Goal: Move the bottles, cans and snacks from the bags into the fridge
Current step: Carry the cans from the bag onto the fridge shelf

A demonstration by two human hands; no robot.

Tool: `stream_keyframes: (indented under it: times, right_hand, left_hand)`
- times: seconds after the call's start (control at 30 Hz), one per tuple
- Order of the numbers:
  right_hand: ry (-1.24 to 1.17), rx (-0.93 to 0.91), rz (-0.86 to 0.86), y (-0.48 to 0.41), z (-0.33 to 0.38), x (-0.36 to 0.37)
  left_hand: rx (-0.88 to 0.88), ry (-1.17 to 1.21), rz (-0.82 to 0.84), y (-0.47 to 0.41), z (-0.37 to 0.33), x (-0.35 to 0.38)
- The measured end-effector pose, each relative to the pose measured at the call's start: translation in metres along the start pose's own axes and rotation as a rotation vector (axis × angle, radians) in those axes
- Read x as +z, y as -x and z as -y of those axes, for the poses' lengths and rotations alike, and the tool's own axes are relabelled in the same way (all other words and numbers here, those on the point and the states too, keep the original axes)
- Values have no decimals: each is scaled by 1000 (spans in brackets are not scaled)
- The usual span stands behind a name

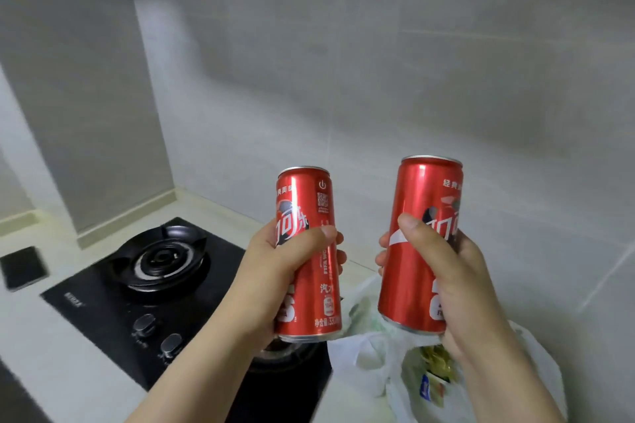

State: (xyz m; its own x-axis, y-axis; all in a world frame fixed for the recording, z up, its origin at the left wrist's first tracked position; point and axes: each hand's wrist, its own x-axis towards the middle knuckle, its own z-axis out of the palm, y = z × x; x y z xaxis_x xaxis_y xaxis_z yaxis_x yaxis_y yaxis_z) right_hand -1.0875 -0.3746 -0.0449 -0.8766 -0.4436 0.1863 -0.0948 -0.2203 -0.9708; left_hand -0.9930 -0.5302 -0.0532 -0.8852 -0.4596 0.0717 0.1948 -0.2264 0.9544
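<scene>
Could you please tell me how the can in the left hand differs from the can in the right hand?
The left can shows a QR code and small print; the right can shows plain red with a white stripe. The left can is held over the stove, the right can over the white bag, higher in frame. Both are slim red cans, roughly upright.

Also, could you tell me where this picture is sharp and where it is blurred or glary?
Head view: the left-hand cola can and right-hand cola can are fairly sharp, a glare streak down the right one; the gas hob and white plastic bag are motion-smeared.
</scene>
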Motion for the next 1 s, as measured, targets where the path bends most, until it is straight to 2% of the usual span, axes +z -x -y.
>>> stream_keyframes:
  times: [0.33,0.9,1.0]
  right_hand:
    - [-81,-53,386,19,12,84]
    - [-233,-112,1029,159,41,345]
    - [-243,-126,1101,188,42,387]
  left_hand:
    - [193,-126,-348,86,-47,-56]
    - [436,-225,-866,304,-153,-225]
    - [470,-249,-952,347,-164,-246]
